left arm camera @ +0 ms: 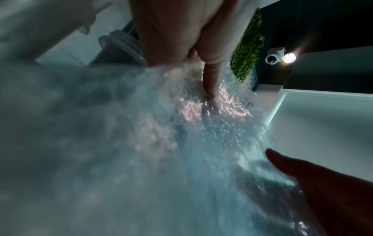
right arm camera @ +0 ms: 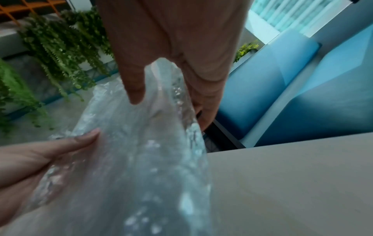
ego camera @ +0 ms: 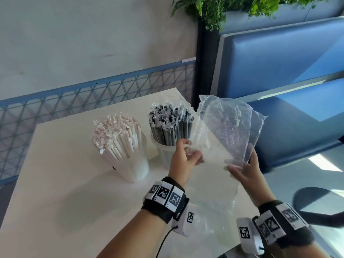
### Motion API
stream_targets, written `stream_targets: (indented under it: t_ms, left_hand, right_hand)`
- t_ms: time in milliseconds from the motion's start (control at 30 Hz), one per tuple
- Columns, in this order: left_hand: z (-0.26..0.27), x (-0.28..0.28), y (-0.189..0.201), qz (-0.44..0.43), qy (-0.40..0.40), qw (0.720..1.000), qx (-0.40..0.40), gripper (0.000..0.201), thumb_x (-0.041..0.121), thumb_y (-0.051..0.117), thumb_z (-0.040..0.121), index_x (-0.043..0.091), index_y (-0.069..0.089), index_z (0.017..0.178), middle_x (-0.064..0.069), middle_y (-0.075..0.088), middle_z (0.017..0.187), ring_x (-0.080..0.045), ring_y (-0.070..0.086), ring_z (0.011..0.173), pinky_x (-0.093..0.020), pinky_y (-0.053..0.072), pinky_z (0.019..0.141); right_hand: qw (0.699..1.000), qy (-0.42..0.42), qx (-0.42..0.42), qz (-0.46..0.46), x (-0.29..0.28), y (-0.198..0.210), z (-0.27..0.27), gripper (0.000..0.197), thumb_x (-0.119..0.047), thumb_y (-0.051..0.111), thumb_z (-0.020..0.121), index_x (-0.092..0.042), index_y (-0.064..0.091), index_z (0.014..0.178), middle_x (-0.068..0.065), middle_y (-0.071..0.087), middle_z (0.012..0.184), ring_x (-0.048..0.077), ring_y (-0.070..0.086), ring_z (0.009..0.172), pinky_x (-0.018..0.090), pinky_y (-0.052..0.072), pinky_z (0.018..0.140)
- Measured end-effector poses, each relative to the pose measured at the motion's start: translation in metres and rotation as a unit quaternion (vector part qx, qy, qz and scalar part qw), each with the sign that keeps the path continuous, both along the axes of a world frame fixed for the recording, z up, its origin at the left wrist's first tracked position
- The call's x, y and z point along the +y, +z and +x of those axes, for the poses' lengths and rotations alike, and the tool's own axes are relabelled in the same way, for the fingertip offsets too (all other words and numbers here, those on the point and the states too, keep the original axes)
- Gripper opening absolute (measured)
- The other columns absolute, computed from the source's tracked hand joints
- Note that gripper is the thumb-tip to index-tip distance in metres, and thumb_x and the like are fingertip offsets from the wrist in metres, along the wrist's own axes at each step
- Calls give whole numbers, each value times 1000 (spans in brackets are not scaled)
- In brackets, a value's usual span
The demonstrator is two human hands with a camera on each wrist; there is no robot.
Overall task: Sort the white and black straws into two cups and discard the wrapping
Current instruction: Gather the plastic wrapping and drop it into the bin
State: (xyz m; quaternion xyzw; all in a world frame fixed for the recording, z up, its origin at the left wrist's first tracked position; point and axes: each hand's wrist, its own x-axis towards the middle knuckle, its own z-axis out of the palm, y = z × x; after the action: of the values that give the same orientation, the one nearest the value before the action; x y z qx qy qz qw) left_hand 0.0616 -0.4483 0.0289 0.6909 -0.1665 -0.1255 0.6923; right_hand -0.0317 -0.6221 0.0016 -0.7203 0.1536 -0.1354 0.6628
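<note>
The left hand [ego camera: 183,157] holds the near left edge of a clear plastic wrapper [ego camera: 225,133], its fingers curled onto the film; in the left wrist view one finger presses down into the crinkled plastic [left arm camera: 201,127]. The right hand [ego camera: 245,169] holds the wrapper's lower right part, with the thumb on the front and the other fingers behind the film, as the right wrist view shows, where the plastic [right arm camera: 145,159] runs between thumb and fingers. Together the two hands keep the wrapper lifted above the right side of the white surface [ego camera: 65,192], its top edge rising toward the blue bench [ego camera: 279,71] beyond. More clear film [ego camera: 214,211] hangs or lies lower down between the two wrists, though whether it is part of the same wrapper cannot be told. Both wrists wear black bands with square black-and-white markers. Left of the hands, two translucent cups stand side by side on the surface: the nearer left cup [ego camera: 137,168] is packed with upright white straws [ego camera: 115,136] in paper sleeves, and the cup [ego camera: 163,153] just behind the left hand is packed with upright black straws [ego camera: 171,125] in clear sleeves. Past the surface runs a blue metal mesh railing [ego camera: 93,95], and green plants [ego camera: 223,8] hang above the bench.
</note>
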Motion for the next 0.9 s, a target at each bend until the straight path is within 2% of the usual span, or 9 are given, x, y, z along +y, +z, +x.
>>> stream_targets:
  t_ms: [133,233,333,400,500,600,700,800,900]
  left_hand:
    - [-3,-10,-6,81,-11,993,-80,41,-3,43,92,25,21,111,-6,60,102,-14,66,71,-32,54,78]
    - [-9,-16,-9,140,-48,980,-132,57,-7,37,90,47,25,105,1,54,108,-26,66,78,-40,55,77]
    - [-12,-30,-8,169,-75,973,-136,41,-7,34,91,29,51,101,-6,55,111,-15,60,79,-37,57,80]
    - [-16,-42,-5,138,-64,984,-89,41,-8,35,91,25,59,98,-9,57,113,-11,56,75,-32,57,81]
    - [-20,-56,-4,102,-104,988,-46,46,-7,57,83,22,51,118,0,54,111,-3,55,77,-23,53,81]
    - [-25,-66,-4,118,-175,977,-20,80,-7,72,72,19,34,138,4,50,112,-6,55,80,-27,54,84]
    - [-32,-75,-2,194,-156,967,-58,84,1,77,70,18,34,141,7,56,108,-3,56,78,-11,47,84]
    - [-37,-90,-2,263,-94,952,-126,69,12,80,69,16,51,131,6,62,112,1,56,92,1,36,80]
    - [-42,-106,-3,265,-35,946,-185,34,11,81,67,8,70,100,9,61,75,5,50,60,-4,36,62]
  right_hand:
    - [998,-50,-14,29,-6,-3,0,82,2,62,82,-21,14,144,12,66,82,11,69,66,21,58,66]
    - [996,-81,-12,34,-25,-5,1,81,4,58,85,-28,13,144,14,65,82,11,69,62,28,59,71]
    - [998,-62,-10,-10,-43,-2,-2,87,-2,59,86,-44,7,141,19,65,85,14,70,66,32,59,73]
    - [997,-17,-28,-64,-57,3,-9,96,-6,68,79,-53,8,137,17,65,104,9,68,79,28,55,83]
    - [965,103,11,-242,-76,8,-25,115,-15,83,64,-48,1,138,-25,26,142,-20,34,119,5,25,102]
    - [940,120,47,-316,-95,7,-39,118,-15,84,63,-37,-1,142,-19,20,145,3,29,131,19,24,104]
    - [936,85,69,-334,-113,6,-47,108,-8,80,67,-24,9,147,2,54,122,19,52,107,15,33,83]
    - [928,35,45,-369,-127,3,-56,82,-5,77,70,-15,36,140,0,58,97,18,56,84,5,33,71]
    - [922,-19,-7,-388,-141,-2,-66,41,-5,79,68,-12,70,108,-4,57,78,9,49,59,0,35,62]
